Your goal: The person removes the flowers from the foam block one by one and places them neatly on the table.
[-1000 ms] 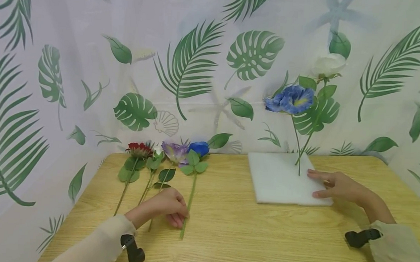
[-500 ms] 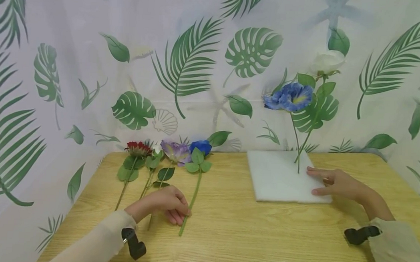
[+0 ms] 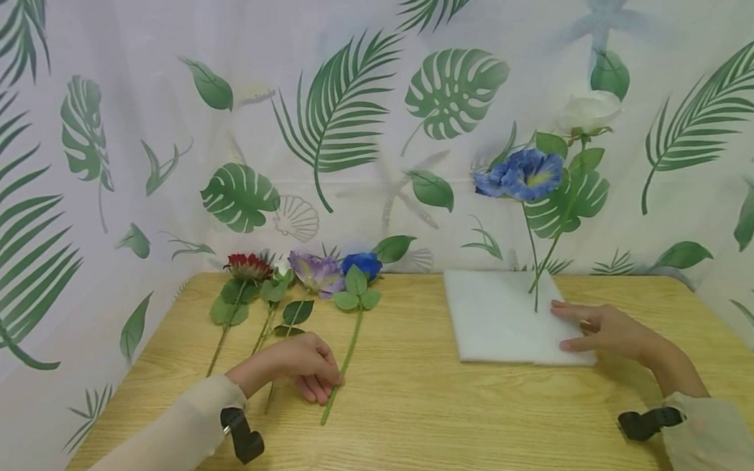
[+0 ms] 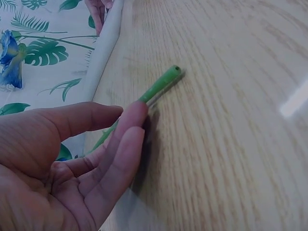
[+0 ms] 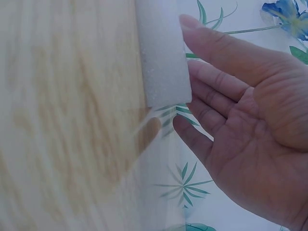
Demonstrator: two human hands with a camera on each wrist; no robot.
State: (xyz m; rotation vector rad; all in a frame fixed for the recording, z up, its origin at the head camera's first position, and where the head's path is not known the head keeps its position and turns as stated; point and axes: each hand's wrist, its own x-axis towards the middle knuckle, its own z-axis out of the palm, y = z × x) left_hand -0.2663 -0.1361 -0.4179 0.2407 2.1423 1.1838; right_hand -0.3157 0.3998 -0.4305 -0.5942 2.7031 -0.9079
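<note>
My left hand [image 3: 309, 367] pinches the green stem [image 4: 162, 84] of a blue rose [image 3: 362, 265] between thumb and fingertips, near its lower end. The rose lies on the table, its bloom pointing to the far edge. On the right, my right hand [image 3: 611, 333] rests its straight fingers on the right edge of a white foam board [image 3: 494, 329]; in the right wrist view the thumb lies along the board's face [image 5: 166, 57]. A blue-violet flower [image 3: 530, 174] and a white rose [image 3: 588, 111] stand upright in the foam, their stems crossing.
Left of the blue rose lie a purple flower [image 3: 315, 271], a small white flower [image 3: 276, 287] mostly hidden, and a red flower [image 3: 247, 267] on the wooden table [image 3: 431, 412]. A leaf-print curtain [image 3: 365, 213] hangs right behind the table.
The blue rose's bloom has swung slightly to the right, with my left hand on its stem shifting a little. My right hand stays at the foam board.
</note>
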